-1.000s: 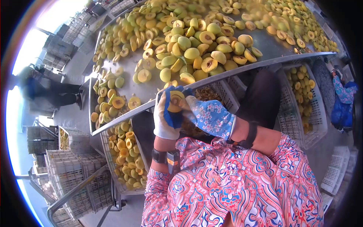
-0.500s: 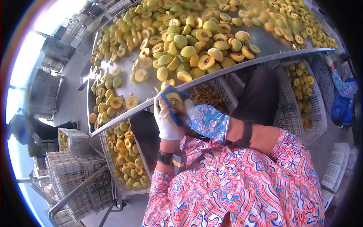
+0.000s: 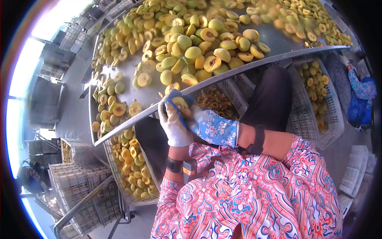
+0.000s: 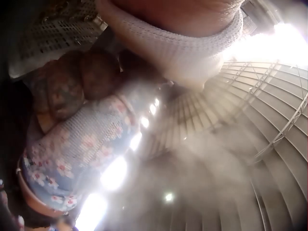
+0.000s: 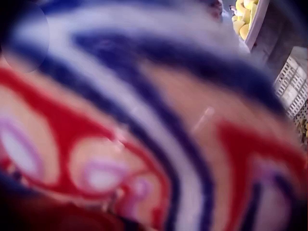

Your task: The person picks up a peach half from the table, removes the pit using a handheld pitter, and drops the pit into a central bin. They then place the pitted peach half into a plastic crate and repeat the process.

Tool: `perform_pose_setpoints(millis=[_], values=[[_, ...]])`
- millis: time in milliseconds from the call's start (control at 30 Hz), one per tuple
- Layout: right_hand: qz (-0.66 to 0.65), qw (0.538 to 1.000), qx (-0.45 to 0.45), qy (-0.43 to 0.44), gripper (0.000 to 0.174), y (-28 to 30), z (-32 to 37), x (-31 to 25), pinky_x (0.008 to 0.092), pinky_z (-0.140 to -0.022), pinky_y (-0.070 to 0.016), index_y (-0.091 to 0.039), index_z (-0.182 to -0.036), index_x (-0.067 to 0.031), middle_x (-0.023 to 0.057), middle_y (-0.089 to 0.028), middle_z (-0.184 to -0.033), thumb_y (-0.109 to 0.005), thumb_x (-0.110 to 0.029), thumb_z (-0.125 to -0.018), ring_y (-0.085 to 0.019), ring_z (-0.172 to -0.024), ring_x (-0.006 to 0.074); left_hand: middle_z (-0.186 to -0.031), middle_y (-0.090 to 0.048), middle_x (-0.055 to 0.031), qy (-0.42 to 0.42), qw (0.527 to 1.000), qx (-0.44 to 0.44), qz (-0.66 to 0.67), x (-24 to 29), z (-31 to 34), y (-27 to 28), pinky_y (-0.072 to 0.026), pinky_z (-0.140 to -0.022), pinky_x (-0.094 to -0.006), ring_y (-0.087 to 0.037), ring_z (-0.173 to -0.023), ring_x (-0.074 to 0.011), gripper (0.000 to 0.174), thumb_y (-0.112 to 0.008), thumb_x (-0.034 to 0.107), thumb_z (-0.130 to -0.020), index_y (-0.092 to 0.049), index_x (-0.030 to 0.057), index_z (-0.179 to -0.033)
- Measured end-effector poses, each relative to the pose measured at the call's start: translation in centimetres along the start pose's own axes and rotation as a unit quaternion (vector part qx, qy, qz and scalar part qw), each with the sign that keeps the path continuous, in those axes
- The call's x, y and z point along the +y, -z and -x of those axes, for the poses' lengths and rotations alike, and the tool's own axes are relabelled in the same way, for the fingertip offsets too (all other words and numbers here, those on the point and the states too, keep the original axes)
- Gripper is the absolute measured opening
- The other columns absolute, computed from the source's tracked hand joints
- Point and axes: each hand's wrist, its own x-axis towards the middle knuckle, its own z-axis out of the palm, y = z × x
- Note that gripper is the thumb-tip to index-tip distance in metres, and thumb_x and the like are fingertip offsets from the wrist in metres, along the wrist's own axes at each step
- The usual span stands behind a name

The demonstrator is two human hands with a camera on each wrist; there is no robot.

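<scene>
In the head view my left hand (image 3: 175, 123), in a white glove with blue on its palm side, grips a yellow-green peach half (image 3: 180, 103), cut face up, just below the table's near edge. My right hand (image 3: 213, 125), in a blue flowered glove, is up against the peach half. Its fingertips are blurred there, and I cannot tell whether they hold a tool. The left wrist view shows the right hand (image 4: 79, 115) with curled, brown-stained fingers, below the left glove's cuff (image 4: 192, 53). Patterned cloth (image 5: 144, 120) fills most of the right wrist view.
Many peach halves (image 3: 187, 51) lie heaped on the metal table (image 3: 127, 95). Beneath its edge stand a crate of brown scraps (image 3: 215, 101) and crates of peach halves (image 3: 133, 167) (image 3: 314, 87) to either side. Stacked crates (image 3: 79, 183) stand left; another person (image 3: 362, 95) is far right.
Over the last second both hands shifted slightly left and the peach half tilted within the left hand's grip. Another person at far left moved down the view.
</scene>
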Motion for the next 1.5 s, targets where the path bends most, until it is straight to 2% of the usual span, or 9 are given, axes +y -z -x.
perform_pose_setpoints(millis=[100,533,833,1100,1267,1367,1400,1467,1500], values=[[0.023,0.991,-0.001,0.129,0.030,-0.5,-0.4,1.1,0.0458,-0.067,-0.0486,-0.053,-0.110,0.0025,0.0248,-0.060,-0.090,-0.044,-0.024,-0.099,-0.061,-0.081,0.0383,-0.112,-0.059,-0.0083,-0.018,1.000,-0.002,-0.002,0.3,0.2,0.0,-0.0537,-0.078,-0.0271,-0.061,-0.093,-0.0149,0.034,-0.044,0.030,-0.103,-0.054,0.0040,-0.122],[-0.105,0.992,-0.044,-0.046,0.031,0.8,-0.2,-0.2,0.0438,-0.070,-0.0502,-0.054,-0.111,0.0000,0.0214,-0.063,-0.090,-0.048,-0.028,-0.099,-0.063,-0.081,0.0363,-0.106,-0.063,-0.0061,0.068,0.996,-0.052,0.026,-0.2,-1.2,2.2,-0.0530,-0.075,-0.0286,-0.061,-0.086,-0.0127,0.030,-0.045,0.026,-0.103,-0.055,0.0055,-0.123],[-0.629,0.678,-0.278,-0.261,0.026,1.4,-0.6,0.5,0.0218,-0.035,-0.0275,-0.053,-0.081,-0.0186,-0.0075,-0.041,-0.055,-0.048,-0.036,-0.101,-0.037,-0.039,0.0042,-0.107,-0.063,-0.0133,0.046,0.992,-0.097,0.067,-0.5,-0.6,2.6,-0.0549,-0.077,-0.0339,-0.063,-0.089,-0.0215,0.046,-0.049,0.043,-0.099,-0.055,0.0037,-0.122],[-0.622,0.677,-0.291,-0.265,0.024,4.3,1.7,-1.8,0.0202,-0.035,-0.0210,-0.056,-0.096,-0.0164,-0.0087,-0.036,-0.058,-0.054,-0.040,-0.097,-0.029,-0.040,0.0017,-0.095,-0.063,-0.0108,0.074,0.988,-0.048,0.130,-1.0,-1.8,5.2,-0.0539,-0.072,-0.0332,-0.062,-0.082,-0.0218,0.051,-0.047,0.050,-0.097,-0.056,0.0031,-0.114],[-0.460,0.795,-0.262,-0.294,0.026,6.3,1.7,3.1,0.0202,-0.038,-0.0203,-0.052,-0.098,-0.0114,-0.0070,-0.035,-0.058,-0.054,-0.037,-0.097,-0.029,-0.044,0.0028,-0.092,-0.064,-0.0130,-0.059,0.988,0.145,-0.012,5.9,-0.5,12.7,-0.0544,-0.059,-0.0339,-0.061,-0.067,-0.0217,0.043,-0.041,0.038,-0.102,-0.059,-0.0004,-0.109],[-0.015,0.970,-0.199,-0.138,0.028,5.3,1.2,10.3,0.0351,-0.055,-0.0437,-0.058,-0.112,-0.0073,0.0074,-0.060,-0.073,-0.055,-0.030,-0.095,-0.058,-0.062,0.0204,-0.095,-0.065,-0.0076,-0.087,0.928,0.202,-0.300,8.6,-0.6,23.4,-0.0519,-0.072,-0.0274,-0.063,-0.081,-0.0150,0.031,-0.050,0.028,-0.100,-0.062,0.0010,-0.109],[0.241,0.960,-0.141,0.037,0.031,4.5,1.4,13.1,0.0410,-0.067,-0.0508,-0.060,-0.116,-0.0066,0.0131,-0.067,-0.084,-0.055,-0.026,-0.093,-0.066,-0.076,0.0279,-0.099,-0.066,-0.0096,-0.067,0.861,0.196,-0.464,9.3,-0.2,24.1,-0.0493,-0.081,-0.0282,-0.063,-0.090,-0.0181,0.026,-0.058,0.023,-0.096,-0.064,0.0024,-0.111],[0.427,0.775,-0.454,-0.105,0.036,4.9,0.8,12.8,0.0439,-0.091,-0.0478,-0.062,-0.120,-0.0060,0.0165,-0.067,-0.110,-0.053,-0.023,-0.091,-0.062,-0.104,0.0341,-0.108,-0.065,-0.0137,-0.246,0.565,0.155,-0.772,9.3,-1.3,25.3,-0.0482,-0.087,-0.0335,-0.062,-0.098,-0.0244,0.028,-0.064,0.018,-0.091,-0.064,0.0039,-0.115],[0.423,0.783,-0.448,-0.080,0.035,4.8,0.9,13.4,0.0430,-0.091,-0.0484,-0.064,-0.119,-0.0062,0.0163,-0.067,-0.110,-0.052,-0.024,-0.091,-0.063,-0.104,0.0340,-0.111,-0.065,-0.0152,-0.266,0.620,0.118,-0.728,9.4,-2.1,22.8,-0.0478,-0.088,-0.0360,-0.061,-0.101,-0.0276,0.031,-0.065,0.016,-0.089,-0.063,0.0035,-0.117]])
